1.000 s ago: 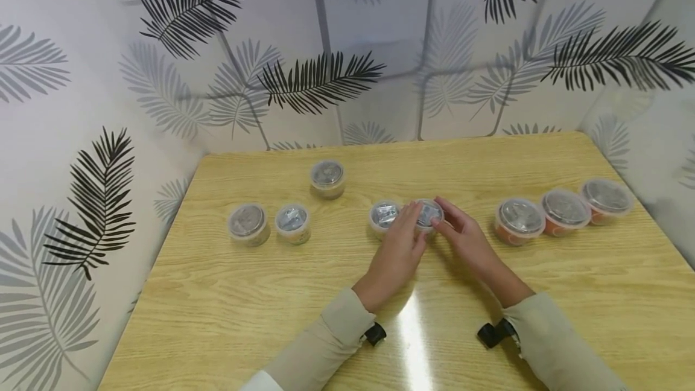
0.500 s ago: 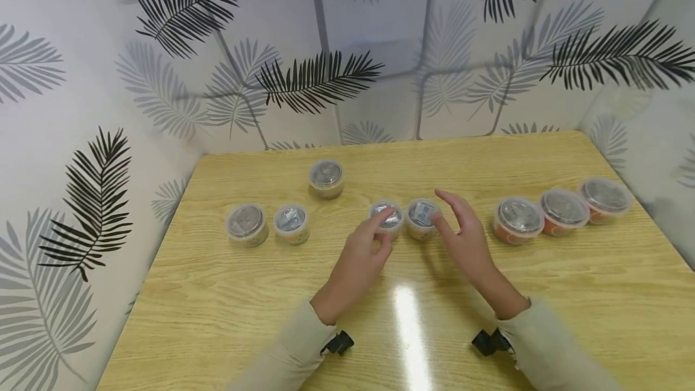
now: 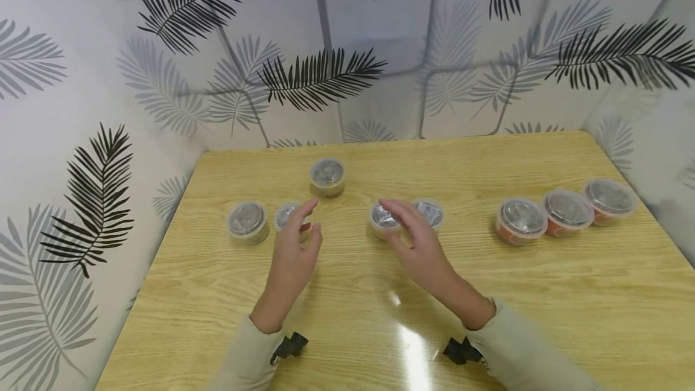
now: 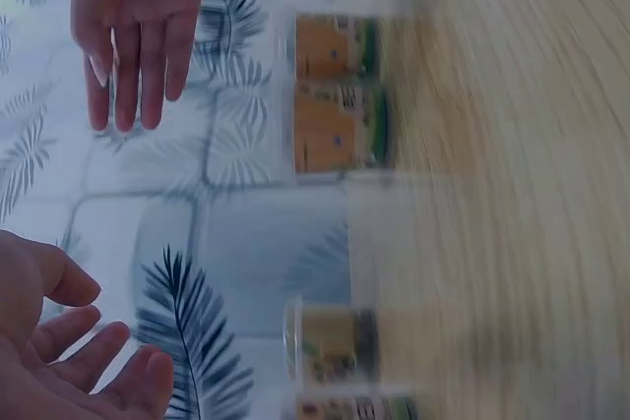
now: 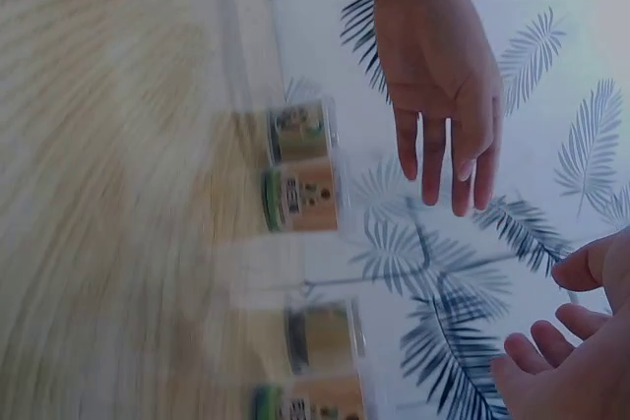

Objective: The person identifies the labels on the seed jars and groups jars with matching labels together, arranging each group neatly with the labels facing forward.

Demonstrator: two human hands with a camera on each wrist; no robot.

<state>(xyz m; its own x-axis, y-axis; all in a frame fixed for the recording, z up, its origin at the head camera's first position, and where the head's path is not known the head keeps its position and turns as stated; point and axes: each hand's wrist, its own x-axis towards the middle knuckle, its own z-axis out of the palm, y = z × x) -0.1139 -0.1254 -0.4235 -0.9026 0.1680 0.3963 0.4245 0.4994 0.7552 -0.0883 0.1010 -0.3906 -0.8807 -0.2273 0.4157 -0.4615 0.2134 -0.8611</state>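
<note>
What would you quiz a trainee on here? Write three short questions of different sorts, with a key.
1. Count: how many lidded tubs stand on the table?
2. True or false: the right hand is clenched in a fist.
3. Which tub is nearest the left hand?
A. the lone one at the back
B. the second tub from the left
C. the far-right one

Key
1. Eight.
2. False: its fingers are spread, reaching over a middle tub.
3. B: the fingertips are right at it.
</note>
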